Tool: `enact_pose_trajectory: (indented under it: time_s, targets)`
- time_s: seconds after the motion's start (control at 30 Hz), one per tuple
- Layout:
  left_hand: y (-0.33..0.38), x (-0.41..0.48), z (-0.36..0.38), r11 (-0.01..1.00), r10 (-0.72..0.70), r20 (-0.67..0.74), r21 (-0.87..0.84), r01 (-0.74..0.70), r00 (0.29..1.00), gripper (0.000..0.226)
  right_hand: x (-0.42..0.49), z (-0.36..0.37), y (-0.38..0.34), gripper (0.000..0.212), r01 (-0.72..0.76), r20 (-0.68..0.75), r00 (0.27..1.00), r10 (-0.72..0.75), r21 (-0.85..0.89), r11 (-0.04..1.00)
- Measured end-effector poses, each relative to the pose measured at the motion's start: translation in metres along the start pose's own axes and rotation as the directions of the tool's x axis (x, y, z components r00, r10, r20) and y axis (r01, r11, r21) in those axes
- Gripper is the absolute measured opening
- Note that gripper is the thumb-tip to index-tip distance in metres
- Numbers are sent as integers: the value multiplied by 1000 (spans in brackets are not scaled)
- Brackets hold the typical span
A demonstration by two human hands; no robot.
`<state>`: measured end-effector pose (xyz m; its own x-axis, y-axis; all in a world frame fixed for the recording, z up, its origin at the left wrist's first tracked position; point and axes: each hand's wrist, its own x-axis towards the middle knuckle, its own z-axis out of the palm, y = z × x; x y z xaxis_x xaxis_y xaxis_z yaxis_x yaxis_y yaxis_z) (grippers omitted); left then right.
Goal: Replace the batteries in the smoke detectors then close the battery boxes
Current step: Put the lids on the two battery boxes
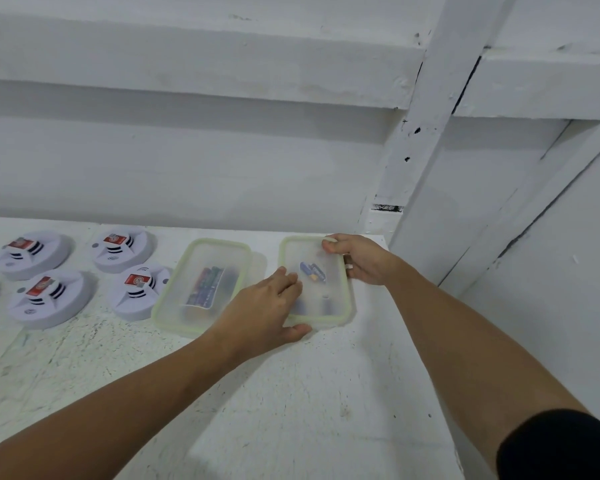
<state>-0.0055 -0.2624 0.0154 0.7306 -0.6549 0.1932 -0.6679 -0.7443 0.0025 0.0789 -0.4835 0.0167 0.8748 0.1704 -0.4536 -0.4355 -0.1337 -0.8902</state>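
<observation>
Two translucent battery boxes with pale green rims lie on the white shelf, both with lids on. The left box [201, 285] shows several batteries through its lid. The right box [321, 289] holds blue batteries. My left hand [267, 310] lies on the right box's lid at its near left corner, fingers laid flat on top and thumb against the front rim. My right hand [359, 261] grips the far right corner of that box, thumb on the lid and fingers curled round the edge. Several white round smoke detectors [49, 296] with red labels sit at the left.
A white wall [222, 168] runs along the back of the shelf [291, 393]. A slanted white beam [420, 133] rises just behind the right box. The shelf's right edge lies close beside my right forearm.
</observation>
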Motion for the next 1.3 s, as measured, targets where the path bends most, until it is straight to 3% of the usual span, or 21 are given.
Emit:
enact_pose_trajectory:
  time_s: [0.2, 0.37, 0.63, 0.87, 1.1, 1.3]
  targets:
    - [3, -1, 0, 997, 22, 25, 78, -24, 999, 64, -3, 3, -3, 12, -12, -16, 1000, 12, -5, 1000]
    - [6, -2, -4, 998, 25, 23, 60, -26, 999, 56, -5, 3, -2, 22, -14, -31, 999, 13, -15, 1000]
    - [8, -4, -6, 999, 35, -36, 21, -34, 999, 55, -7, 4, -2, 17, 4, -21, 1000, -4, -7, 1000]
    - [19, 10, -20, 995, -98, 59, 12, 98, 993, 69, -9, 8, 0, 26, 40, -45, 998, -40, 4, 999]
    - [25, 4, -6, 990, -37, 65, 139, 28, 997, 61, -5, 4, 1, 28, 39, -31, 999, -39, 3, 999]
    - [21, 3, -3, 993, -15, 92, 121, 3, 996, 62, -3, 3, 0, 23, 40, -11, 999, -40, 3, 999]
